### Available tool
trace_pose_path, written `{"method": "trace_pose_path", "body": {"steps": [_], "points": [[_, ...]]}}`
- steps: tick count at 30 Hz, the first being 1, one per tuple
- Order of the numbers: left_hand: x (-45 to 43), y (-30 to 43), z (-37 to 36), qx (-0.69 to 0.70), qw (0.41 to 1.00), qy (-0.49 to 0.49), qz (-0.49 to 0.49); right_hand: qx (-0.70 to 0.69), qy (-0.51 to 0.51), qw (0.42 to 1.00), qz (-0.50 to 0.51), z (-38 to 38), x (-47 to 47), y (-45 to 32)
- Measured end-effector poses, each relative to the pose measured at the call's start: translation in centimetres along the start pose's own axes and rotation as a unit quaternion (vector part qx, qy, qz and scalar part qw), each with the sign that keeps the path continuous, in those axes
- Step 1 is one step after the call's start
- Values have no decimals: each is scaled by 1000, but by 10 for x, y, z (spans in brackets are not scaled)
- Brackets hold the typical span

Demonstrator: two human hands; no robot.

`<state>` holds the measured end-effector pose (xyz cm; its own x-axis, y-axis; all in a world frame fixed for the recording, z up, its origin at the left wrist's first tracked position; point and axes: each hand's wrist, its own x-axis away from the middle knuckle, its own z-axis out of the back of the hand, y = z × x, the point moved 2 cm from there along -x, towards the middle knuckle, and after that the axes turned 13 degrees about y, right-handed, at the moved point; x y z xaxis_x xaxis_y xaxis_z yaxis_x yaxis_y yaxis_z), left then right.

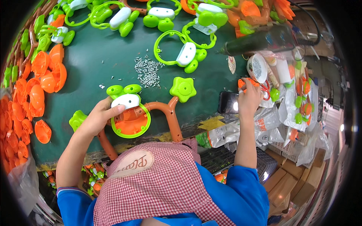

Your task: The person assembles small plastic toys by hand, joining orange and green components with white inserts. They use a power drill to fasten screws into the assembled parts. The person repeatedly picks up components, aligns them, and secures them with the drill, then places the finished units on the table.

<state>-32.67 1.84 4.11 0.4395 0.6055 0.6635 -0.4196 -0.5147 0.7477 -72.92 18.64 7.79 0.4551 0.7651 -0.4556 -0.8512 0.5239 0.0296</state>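
Note:
My left hand (99,114) grips a green plastic ring assembly (149,121) with a white block (125,101) and two green knobs, thumb on the block. An orange plastic shell (131,127) sits inside the ring, around a brown branch-shaped plastic tube (172,121). Green star-shaped caps (183,89) top the tube's ends, and its legs reach the table's front edge. Over on the right, my right hand (249,97) has its fingertips at an orange piece (242,82), partly hidden beneath them. Red scissor-like handles (265,89) lie beside it. Whether the fingers grip the piece is unclear.
Loose screws (148,72) are heaped mid-table, and more fill a white bowl (256,68). A dark power screwdriver (258,41) hangs at upper right. Next to my right hand lies a smartphone (227,102). Orange shells (36,96) crowd the left; more ring assemblies (169,46) line the back.

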Motion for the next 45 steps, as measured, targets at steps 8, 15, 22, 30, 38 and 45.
{"method": "trace_pose_path", "body": {"steps": [8, 15, 22, 30, 38, 45], "points": [[-2, 2, 1, -26, 999, -5, -23, -804, -317, 291, -410, 28, 44, -151], [-13, -16, 2, -50, 998, 10, -34, -609, -263, 729, -170, 24, 54, -192], [-12, -11, 2, -72, 997, 3, -4, -427, -136, 847, 286, 28, 15, -201], [-7, 0, 2, -108, 994, -2, 23, -493, -119, 766, 395, 31, 6, -216], [-10, -15, 4, -109, 993, 25, -41, -474, -153, 789, 360, 23, 38, -217], [4, 1, 8, -144, 976, -10, -163, -487, -125, 814, 290, 25, 50, -217]]}}
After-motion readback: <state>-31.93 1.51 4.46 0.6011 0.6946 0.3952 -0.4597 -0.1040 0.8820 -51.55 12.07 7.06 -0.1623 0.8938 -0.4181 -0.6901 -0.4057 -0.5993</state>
